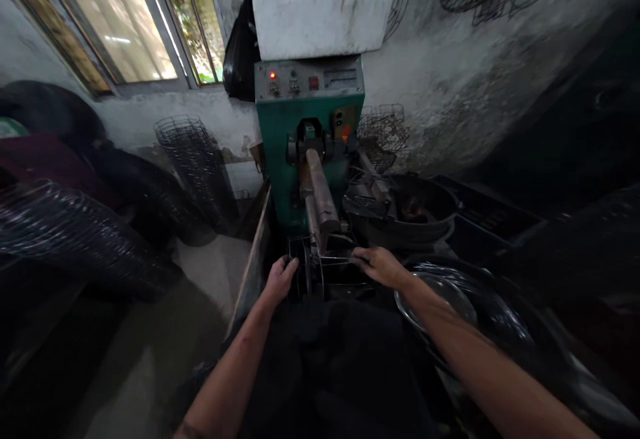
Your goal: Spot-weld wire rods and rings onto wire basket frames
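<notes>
A green machine (280, 192) with a lit red lamp stands against the wall, its thick metal arms (321, 192) reaching toward me. Just below the arm tips is a thin wire frame (323, 279). My left hand (281, 277) is closed at the frame's left side, thumb and fingers pinched on the wire. To the right, my right hand (377, 265) is closed round the end of a thin wire piece (336, 258) that runs left to the arm tips. Dark shadow hides the lower part of the frame.
Bundles of wire mesh (65, 225) lie at the left, with an upright mesh roll (193, 159) by the wall. A round basin (440, 295) holding wire rings sits under my right forearm, and a dark tub (425, 215) is behind it. White foam (323, 15) tops the machine.
</notes>
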{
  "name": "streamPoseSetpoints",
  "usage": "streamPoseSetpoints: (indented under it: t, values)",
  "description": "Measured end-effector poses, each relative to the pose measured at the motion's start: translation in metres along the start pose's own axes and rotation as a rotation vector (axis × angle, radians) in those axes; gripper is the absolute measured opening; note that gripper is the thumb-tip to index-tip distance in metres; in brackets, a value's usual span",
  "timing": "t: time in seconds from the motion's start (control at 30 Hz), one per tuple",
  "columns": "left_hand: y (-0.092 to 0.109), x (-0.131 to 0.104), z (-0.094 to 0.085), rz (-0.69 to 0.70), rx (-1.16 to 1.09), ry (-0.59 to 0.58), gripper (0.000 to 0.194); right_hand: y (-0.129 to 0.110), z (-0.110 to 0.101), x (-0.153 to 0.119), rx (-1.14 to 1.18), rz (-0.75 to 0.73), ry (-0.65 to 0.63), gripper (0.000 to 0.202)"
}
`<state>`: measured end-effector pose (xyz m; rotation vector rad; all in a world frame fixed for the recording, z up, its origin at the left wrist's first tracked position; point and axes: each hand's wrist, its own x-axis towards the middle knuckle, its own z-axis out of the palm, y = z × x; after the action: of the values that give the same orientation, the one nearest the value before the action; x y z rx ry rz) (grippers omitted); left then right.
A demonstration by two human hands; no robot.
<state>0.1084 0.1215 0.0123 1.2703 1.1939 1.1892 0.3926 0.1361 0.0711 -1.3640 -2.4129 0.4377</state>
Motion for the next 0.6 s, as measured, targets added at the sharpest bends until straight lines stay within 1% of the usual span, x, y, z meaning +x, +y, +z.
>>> streamPoseSetpoints:
  t: [0.13,0.23,0.4,0.6]
  values:
    - [-0.001,0.002,0.002,0.017,0.011,-0.002,0.040,0.004,0.002,0.002,-0.011,-0.015,0.005,0.038]
    - [0.001,0.002,0.002,0.011,0.011,-0.001,0.039,0.006,0.002,0.003,0.009,-0.030,0.001,0.036]
    - [0.001,0.002,0.003,0.001,0.026,0.008,0.042,0.010,0.003,0.006,0.027,-0.020,-0.004,0.032]
    - [0.000,0.004,0.000,0.029,0.038,0.006,0.041,0.011,0.005,0.008,0.014,-0.002,-0.030,0.032]
